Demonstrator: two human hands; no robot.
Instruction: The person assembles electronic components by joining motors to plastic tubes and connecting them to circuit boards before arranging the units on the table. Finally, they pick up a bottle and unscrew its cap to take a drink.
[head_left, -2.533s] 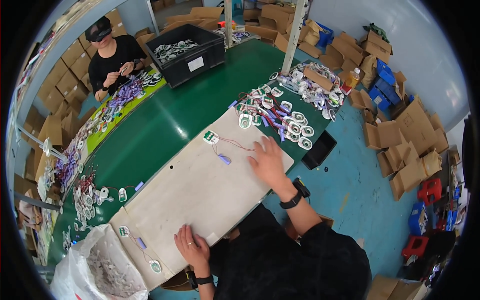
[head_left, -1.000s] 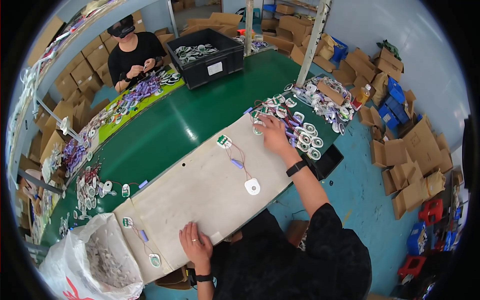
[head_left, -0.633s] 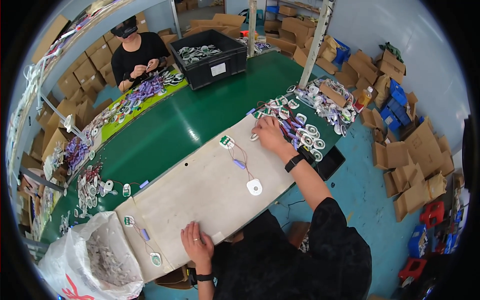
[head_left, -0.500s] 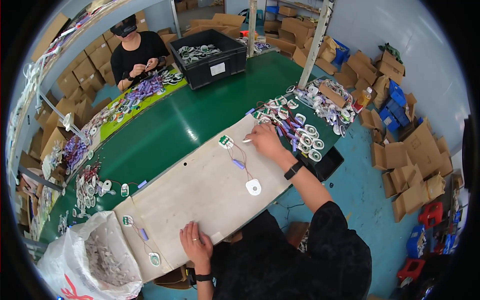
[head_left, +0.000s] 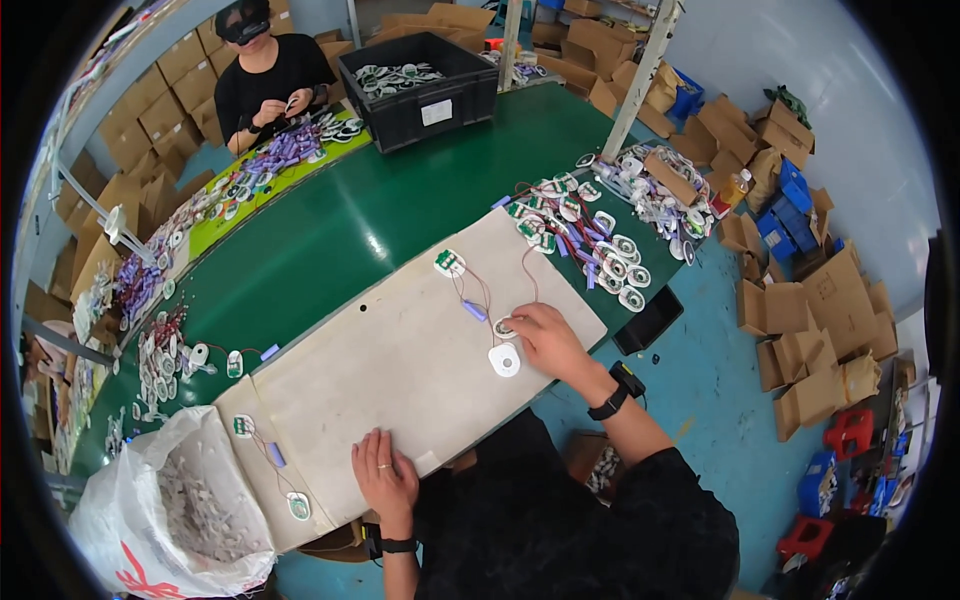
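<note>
My right hand grips the edge of a small round white and green disc. A thin red wire runs from near that hand up to the pile of wired parts. Just below the disc lies a white plastic piece with a round centre. Wires join it to a purple cylindrical cell and a white piece with a green circuit board. My left hand rests flat on the pale board, fingers stretched out, holding nothing.
A similar wired set with a purple cell lies at the board's left end, beside a white sack of small scraps. Across the green table stand a black crate and another person handling parts. Cardboard boxes crowd the right.
My right hand has come nearer to me from beside the pile, bringing the disc to the white piece and drawing the wire out. My left hand stays flat on the board.
</note>
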